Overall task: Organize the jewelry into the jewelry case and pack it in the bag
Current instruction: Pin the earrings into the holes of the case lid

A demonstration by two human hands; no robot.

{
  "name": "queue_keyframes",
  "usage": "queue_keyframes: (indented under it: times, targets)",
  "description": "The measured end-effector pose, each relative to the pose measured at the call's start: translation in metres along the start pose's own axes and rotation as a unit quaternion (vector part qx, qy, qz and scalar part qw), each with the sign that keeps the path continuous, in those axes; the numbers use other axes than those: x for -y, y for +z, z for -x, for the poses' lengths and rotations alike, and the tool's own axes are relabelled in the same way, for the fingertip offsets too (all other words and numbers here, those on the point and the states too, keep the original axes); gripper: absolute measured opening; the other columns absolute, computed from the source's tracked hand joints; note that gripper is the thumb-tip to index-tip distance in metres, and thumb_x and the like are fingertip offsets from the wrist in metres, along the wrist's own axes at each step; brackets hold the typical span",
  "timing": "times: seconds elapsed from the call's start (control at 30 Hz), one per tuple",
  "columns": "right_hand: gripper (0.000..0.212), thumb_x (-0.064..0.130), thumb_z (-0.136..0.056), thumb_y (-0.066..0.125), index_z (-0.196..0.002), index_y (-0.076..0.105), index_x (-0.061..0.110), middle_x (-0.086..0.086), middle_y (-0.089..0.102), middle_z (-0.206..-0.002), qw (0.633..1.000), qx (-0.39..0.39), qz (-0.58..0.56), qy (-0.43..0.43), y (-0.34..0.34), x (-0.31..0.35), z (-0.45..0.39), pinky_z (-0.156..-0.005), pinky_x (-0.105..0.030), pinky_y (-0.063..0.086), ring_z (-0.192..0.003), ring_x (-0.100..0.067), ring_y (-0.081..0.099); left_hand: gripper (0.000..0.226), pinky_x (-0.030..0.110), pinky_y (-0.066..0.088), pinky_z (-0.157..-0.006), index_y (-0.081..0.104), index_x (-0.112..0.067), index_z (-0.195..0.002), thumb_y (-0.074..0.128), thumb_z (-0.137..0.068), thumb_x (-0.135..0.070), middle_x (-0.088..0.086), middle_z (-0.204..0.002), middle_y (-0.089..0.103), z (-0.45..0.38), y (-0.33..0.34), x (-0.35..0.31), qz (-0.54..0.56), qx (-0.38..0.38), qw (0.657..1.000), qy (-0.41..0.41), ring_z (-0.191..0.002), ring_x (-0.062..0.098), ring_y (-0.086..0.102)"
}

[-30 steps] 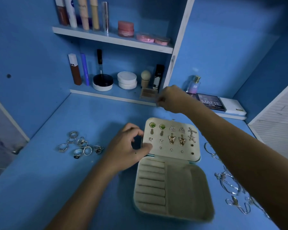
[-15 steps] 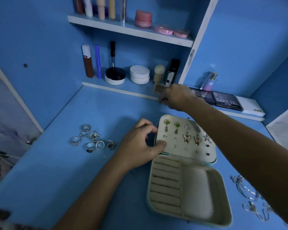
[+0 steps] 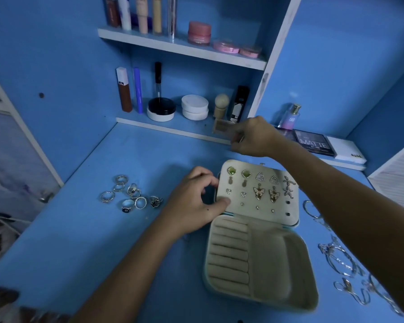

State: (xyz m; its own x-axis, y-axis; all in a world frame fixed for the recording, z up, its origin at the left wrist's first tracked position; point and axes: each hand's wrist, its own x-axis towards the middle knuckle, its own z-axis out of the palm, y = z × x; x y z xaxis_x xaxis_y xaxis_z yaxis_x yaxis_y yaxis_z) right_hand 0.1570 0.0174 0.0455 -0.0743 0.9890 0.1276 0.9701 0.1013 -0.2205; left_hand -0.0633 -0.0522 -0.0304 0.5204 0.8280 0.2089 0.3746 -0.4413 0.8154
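Note:
An open beige jewelry case (image 3: 275,264) lies on the blue desk, its lid panel (image 3: 257,217) studded with several earrings (image 3: 264,192). My left hand (image 3: 194,201) pinches the lid's left edge, thumb on the panel. My right hand (image 3: 254,137) reaches past the case to the back ledge, fingers curled round a small tan card (image 3: 223,127). Several silver rings (image 3: 131,194) lie left of the case. Silver bracelets and necklaces (image 3: 341,259) lie to its right, partly hidden by my right forearm.
Cosmetics fill two shelves behind: tubes (image 3: 124,92), round jars (image 3: 161,109), a brush (image 3: 221,104), pink pots (image 3: 200,32). A perfume bottle (image 3: 289,116), a MATTE palette (image 3: 314,143) and a white box (image 3: 345,151) sit on the back right ledge.
The view has shifted so the case sits further right and lower. My right hand stays at the ledge on the card. My left hand keeps its hold on the lid.

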Motion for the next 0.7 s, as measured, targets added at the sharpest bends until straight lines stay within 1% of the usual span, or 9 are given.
queue_keyframes:
  times: [0.1,0.13,0.17,0.23,0.3,0.4,0.47,0.57,0.7]
  targets:
    - [0.004,0.006,-0.074,0.069,-0.073,0.073,0.007,0.002,0.071,-0.072,0.994,-0.029,-0.093,0.05,-0.016,-0.002,0.014,-0.058,-0.01,0.048,-0.063,-0.004,0.06,0.03,0.012,0.036,-0.073,0.063,-0.029,-0.094,0.066,-0.072,-0.05,-0.02,-0.103,0.05,0.002,-0.002,-0.002,0.009,-0.002,1.0,0.01,-0.09,0.002,0.049]
    - [0.003,0.004,-0.074,0.07,-0.072,0.072,0.006,0.002,0.07,-0.069,0.989,-0.03,-0.126,0.064,-0.02,-0.003,0.019,-0.055,-0.01,0.048,-0.058,-0.001,0.059,0.029,0.011,0.035,-0.072,0.063,-0.029,-0.093,0.067,-0.072,-0.048,-0.019,-0.101,0.052,0.002,-0.003,-0.002,0.01,-0.003,1.0,0.014,-0.089,0.002,0.049]
    - [0.002,0.003,-0.074,0.071,-0.072,0.071,0.004,0.001,0.069,-0.067,0.984,-0.03,-0.156,0.076,-0.025,-0.006,0.025,-0.055,-0.014,0.051,-0.055,-0.002,0.06,0.028,0.01,0.034,-0.071,0.063,-0.028,-0.093,0.068,-0.073,-0.047,-0.018,-0.098,0.053,0.003,-0.003,-0.003,0.011,-0.006,1.0,0.019,-0.088,0.003,0.049]
    - [0.002,0.001,-0.075,0.07,-0.073,0.07,0.002,-0.002,0.069,-0.067,0.974,-0.03,-0.202,0.095,-0.032,-0.01,0.036,-0.06,-0.028,0.058,-0.058,-0.009,0.066,0.026,0.01,0.033,-0.07,0.062,-0.027,-0.091,0.068,-0.073,-0.046,-0.017,-0.093,0.055,0.004,-0.004,-0.003,0.009,-0.016,1.0,0.024,-0.087,0.006,0.048]
    - [0.007,-0.001,-0.077,0.068,-0.075,0.071,0.005,-0.001,0.07,-0.069,0.966,-0.031,-0.232,0.107,-0.038,-0.014,0.047,-0.066,-0.034,0.063,-0.062,-0.013,0.068,0.027,0.013,0.036,-0.07,0.061,-0.028,-0.09,0.069,-0.073,-0.047,-0.019,-0.091,0.057,0.006,-0.004,-0.004,0.007,-0.021,0.999,0.025,-0.086,0.007,0.049]
    - [0.021,-0.003,-0.085,0.063,-0.089,0.077,0.013,-0.006,0.075,-0.079,0.955,-0.026,-0.27,0.121,-0.044,-0.021,0.061,-0.069,-0.027,0.062,-0.069,-0.013,0.07,0.022,0.014,0.039,-0.069,0.062,-0.028,-0.09,0.078,-0.078,-0.037,-0.015,-0.086,0.06,0.01,-0.005,-0.007,0.021,-0.017,0.999,0.02,-0.082,0.008,0.052]
    - [0.018,0.0,-0.089,0.066,-0.094,0.078,0.012,-0.006,0.076,-0.081,0.948,-0.023,-0.285,0.138,-0.048,-0.027,0.069,-0.072,-0.022,0.061,-0.073,-0.012,0.073,0.018,0.013,0.04,-0.066,0.064,-0.026,-0.088,0.079,-0.08,-0.029,-0.013,-0.082,0.062,0.012,-0.007,-0.008,0.03,-0.018,0.999,0.025,-0.077,0.008,0.052]
    - [0.009,0.001,-0.089,0.069,-0.093,0.076,0.006,-0.009,0.076,-0.083,0.923,-0.03,-0.347,0.163,-0.05,-0.033,0.082,-0.076,-0.024,0.061,-0.077,-0.013,0.074,0.015,0.01,0.04,-0.065,0.067,-0.023,-0.086,0.08,-0.08,-0.027,-0.022,-0.079,0.063,0.016,-0.009,-0.011,0.037,-0.029,0.998,0.029,-0.074,0.005,0.053]
    - [0.007,0.001,-0.089,0.07,-0.093,0.073,0.006,-0.008,0.076,-0.085,0.898,-0.036,-0.405,0.17,-0.049,-0.034,0.097,-0.075,-0.024,0.061,-0.08,-0.015,0.075,0.015,0.007,0.039,-0.063,0.067,-0.022,-0.08,0.082,-0.078,-0.024,-0.03,-0.072,0.06,0.021,-0.012,-0.02,0.021,-0.044,0.998,0.036,-0.07,0.001,0.053]
